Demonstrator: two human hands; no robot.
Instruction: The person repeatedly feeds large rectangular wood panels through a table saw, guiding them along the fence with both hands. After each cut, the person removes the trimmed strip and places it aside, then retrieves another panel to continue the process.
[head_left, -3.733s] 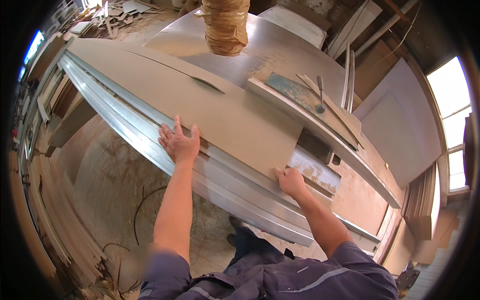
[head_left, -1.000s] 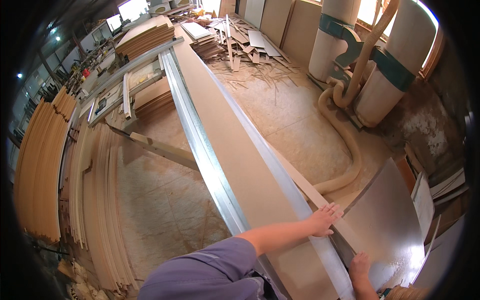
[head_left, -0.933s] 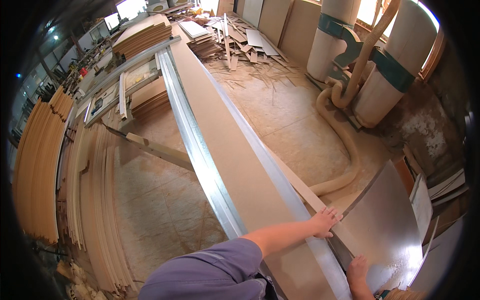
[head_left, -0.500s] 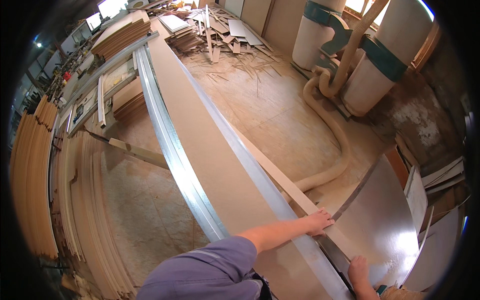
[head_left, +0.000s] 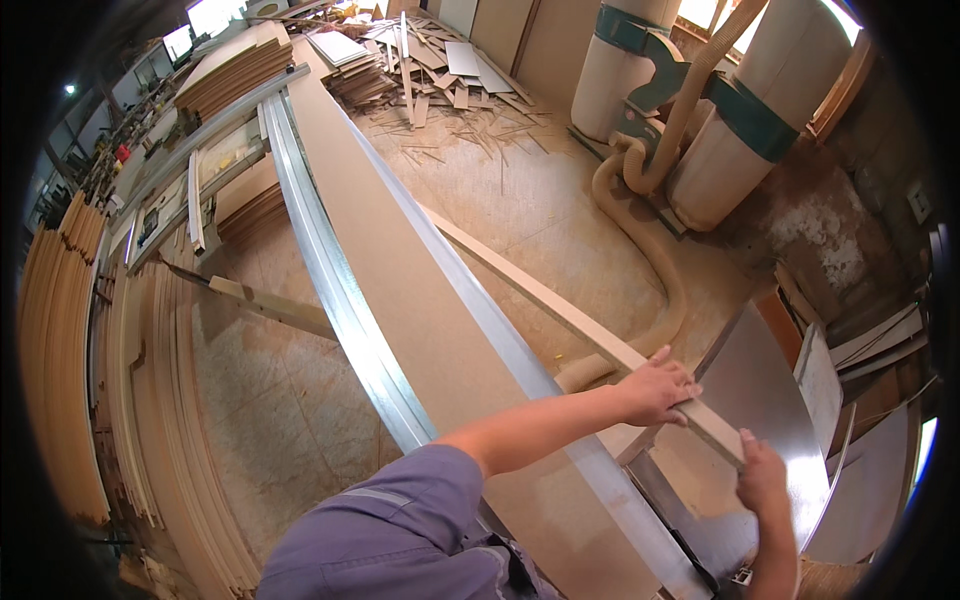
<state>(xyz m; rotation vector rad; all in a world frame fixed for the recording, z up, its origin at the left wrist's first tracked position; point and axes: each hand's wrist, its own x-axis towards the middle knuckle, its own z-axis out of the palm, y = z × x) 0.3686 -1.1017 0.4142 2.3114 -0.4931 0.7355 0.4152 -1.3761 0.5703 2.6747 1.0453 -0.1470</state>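
Note:
A long, narrow strip of brown fibreboard [head_left: 560, 312] runs slantwise to the right of a wide board. My left hand [head_left: 660, 388] is closed over the strip, fingers across its top and thumb side toward the far end. Close to the strip's near end, my right hand [head_left: 762, 478] grips it, thumb along the edge. The wide brown board [head_left: 400, 290] lies lengthwise on the machine bed, under my left forearm, between a shiny metal rail [head_left: 345, 300] and a pale metal edge [head_left: 480, 310]. Part of the strip's near end is hidden by my right hand.
At right is a shiny metal table surface [head_left: 745, 400]. A ribbed hose [head_left: 665, 290] curves over the floor from the dust collector bags [head_left: 735, 150]. Offcuts [head_left: 440, 75] lie heaped at the back. Stacked boards [head_left: 65, 370] stand at left, with a wooden bar [head_left: 270, 303] nearby.
The strip has shifted right, away from the wide board, and now looks raised. Both hands have moved with it, the right hand going up and farther from me.

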